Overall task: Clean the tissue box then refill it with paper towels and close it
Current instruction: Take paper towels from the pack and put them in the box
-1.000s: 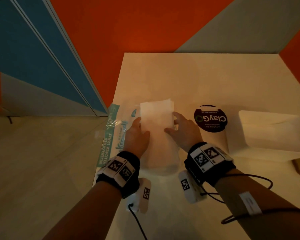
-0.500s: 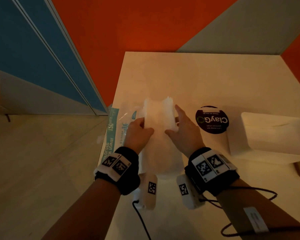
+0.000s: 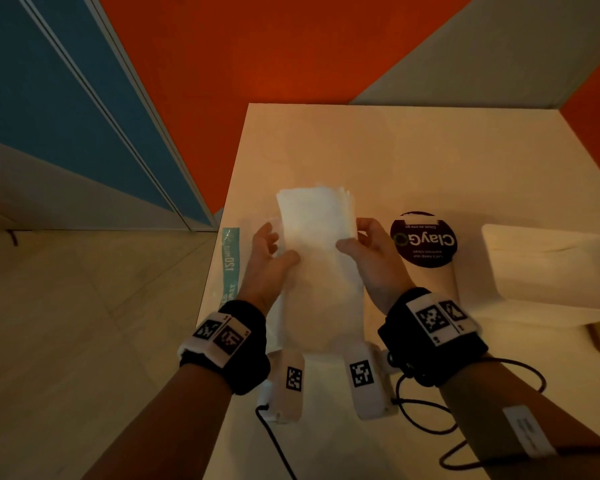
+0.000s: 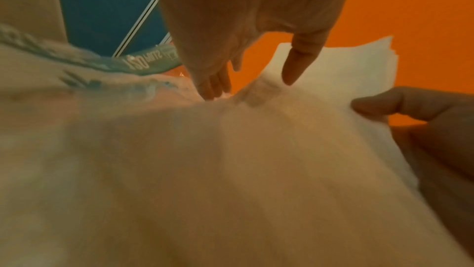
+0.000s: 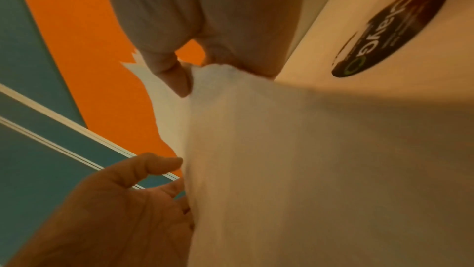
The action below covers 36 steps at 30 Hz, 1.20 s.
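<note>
While both hands' grips pinch it, the soft paper towel stack (image 3: 317, 237) bends.

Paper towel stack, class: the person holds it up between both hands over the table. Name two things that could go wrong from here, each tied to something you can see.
1. The paper towel stack is gripped only at its sides by the left hand and right hand; its far edges already fan out, so sheets might slip loose.
2. The empty wrapper lies at the table edge and could be knocked off.
</note>
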Motion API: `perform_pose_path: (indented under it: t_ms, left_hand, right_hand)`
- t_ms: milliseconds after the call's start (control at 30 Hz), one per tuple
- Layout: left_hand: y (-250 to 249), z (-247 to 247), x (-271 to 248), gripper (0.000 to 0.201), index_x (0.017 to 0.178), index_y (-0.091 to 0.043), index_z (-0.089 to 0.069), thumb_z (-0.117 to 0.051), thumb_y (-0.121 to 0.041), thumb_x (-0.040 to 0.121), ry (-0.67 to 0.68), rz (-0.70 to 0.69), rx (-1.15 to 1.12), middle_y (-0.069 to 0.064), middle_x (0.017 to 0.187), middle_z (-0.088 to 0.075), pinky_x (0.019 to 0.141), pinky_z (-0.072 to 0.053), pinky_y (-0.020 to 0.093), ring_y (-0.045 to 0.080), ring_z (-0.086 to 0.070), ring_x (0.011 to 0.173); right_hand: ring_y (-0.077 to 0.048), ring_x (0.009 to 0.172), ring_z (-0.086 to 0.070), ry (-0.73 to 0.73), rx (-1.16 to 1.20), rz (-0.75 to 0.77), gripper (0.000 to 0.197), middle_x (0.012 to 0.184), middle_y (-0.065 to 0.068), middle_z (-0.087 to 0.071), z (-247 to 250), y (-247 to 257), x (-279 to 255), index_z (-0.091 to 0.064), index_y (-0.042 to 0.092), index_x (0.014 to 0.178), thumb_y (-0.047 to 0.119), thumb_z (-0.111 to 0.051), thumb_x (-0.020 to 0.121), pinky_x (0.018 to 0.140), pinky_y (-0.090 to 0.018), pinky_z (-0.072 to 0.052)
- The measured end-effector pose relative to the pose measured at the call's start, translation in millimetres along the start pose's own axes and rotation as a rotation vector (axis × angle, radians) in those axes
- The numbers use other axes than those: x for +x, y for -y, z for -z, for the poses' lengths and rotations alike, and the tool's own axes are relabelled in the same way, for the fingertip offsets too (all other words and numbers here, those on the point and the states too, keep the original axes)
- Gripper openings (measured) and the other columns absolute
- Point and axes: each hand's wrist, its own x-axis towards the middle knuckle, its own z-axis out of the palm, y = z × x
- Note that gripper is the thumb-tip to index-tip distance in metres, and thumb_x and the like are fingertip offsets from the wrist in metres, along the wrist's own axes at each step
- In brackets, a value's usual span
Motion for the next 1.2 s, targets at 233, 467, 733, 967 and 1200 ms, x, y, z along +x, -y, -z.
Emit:
perform_pose_path:
  t_ms: [233,467,733,967,1200]
  left_hand:
    - [-6.9,-9.0,-13.9,0.041,0.132,-0.015,-0.032,-0.041,-0.009,0.092,0.142,-0.099,0.051,0.001,0.111,-0.051,0.075,-0.046,0.024,0.016,-0.052,0.094]
    - [-15.0,-8.8,-22.5,0.044,0.134,-0.015,-0.027,-0.042,-0.015,0.093,0.203,-0.126,0.023,0.0,0.114,-0.051,0.074,-0.049,0.017,0.005,-0.053,0.09]
    - [6.6,20.8,-43.2,0.047,0.1,-0.032,-0.061,-0.075,-0.023,0.056,0.264,-0.051,-0.144,-0.002,0.106,-0.064,0.064,-0.06,0.028,0.018,-0.06,0.099]
    - [1.0,4.9,-47.4,0.037,0.127,-0.024,-0.048,-0.046,-0.025,0.09,0.156,-0.081,-0.544,0.0,0.128,-0.059,0.08,-0.057,0.031,0.019,-0.059,0.112]
    - [-26.0,-31.8,-48.6,0.026,0.11,-0.031,-0.059,-0.045,-0.019,0.091,0.249,-0.134,-0.308,-0.011,0.106,-0.07,0.073,-0.059,0.03,0.01,-0.063,0.1]
  right_hand:
    - [-0.029,0.096,-0.059,-0.086,0.158,-0.014,0.027,0.101,-0.008,-0.061,-7.2,5.9,-4.5,-0.046,0.015,0.107,0.005,-0.055,0.084,0.086,-0.046,-0.049]
    - [-0.033,0.1,-0.06,-0.108,0.135,0.033,0.042,0.112,-0.015,-0.062,-10.1,12.8,-2.5,-0.052,0.012,0.109,0.014,-0.064,0.068,0.088,-0.056,-0.05]
    - [-0.029,0.1,-0.058,-0.182,0.527,-0.049,0.036,0.098,0.002,-0.061,9.1,29.6,-8.5,-0.05,0.021,0.115,0.004,-0.058,0.084,0.094,-0.055,-0.046]
    - [-0.028,0.105,-0.06,-0.095,0.803,0.011,0.054,0.112,-0.005,-0.063,17.1,32.2,-40.8,-0.046,0.018,0.128,-0.007,-0.056,0.081,0.091,-0.047,-0.051]
    - [-0.02,0.094,-0.065,-0.013,0.635,0.117,0.04,0.102,-0.003,-0.07,124.0,37.8,-73.9,-0.06,0.015,0.108,0.017,-0.072,0.07,0.075,-0.036,-0.057]
